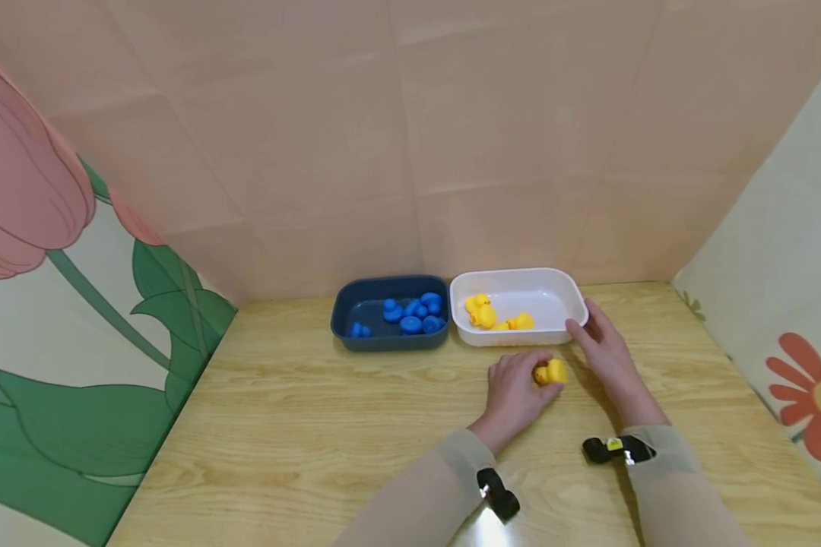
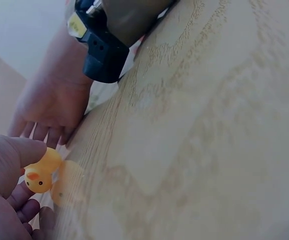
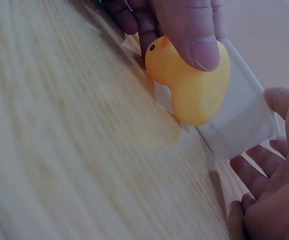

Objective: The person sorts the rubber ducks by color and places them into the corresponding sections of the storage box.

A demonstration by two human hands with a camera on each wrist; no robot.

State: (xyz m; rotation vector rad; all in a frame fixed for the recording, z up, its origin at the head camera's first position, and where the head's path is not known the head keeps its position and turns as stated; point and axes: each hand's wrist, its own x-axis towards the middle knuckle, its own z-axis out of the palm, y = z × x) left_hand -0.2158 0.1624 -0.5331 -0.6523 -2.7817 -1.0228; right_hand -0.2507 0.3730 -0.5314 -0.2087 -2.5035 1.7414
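Note:
My left hand [image 1: 518, 391] pinches a yellow toy duck [image 1: 556, 371] between thumb and fingers, just in front of the white tray [image 1: 547, 339]. Close up in the right wrist view, the duck [image 3: 197, 90] lies on its side under the left thumb, its orange beak and one dark eye showing. My right hand [image 1: 612, 357] holds the front right corner of the white tray, thumb at the rim and fingers along the side. Several more yellow ducks [image 1: 482, 313] lie in the left and front part of that tray.
A navy tray [image 1: 356, 343] stands against the white tray's left side, holding several small blue rounded pieces [image 1: 411, 325]. Both rest on a wood-grain table [image 1: 280, 425]. Behind is a pinkish-beige backdrop [image 1: 315, 152], with flower-printed panels left and right.

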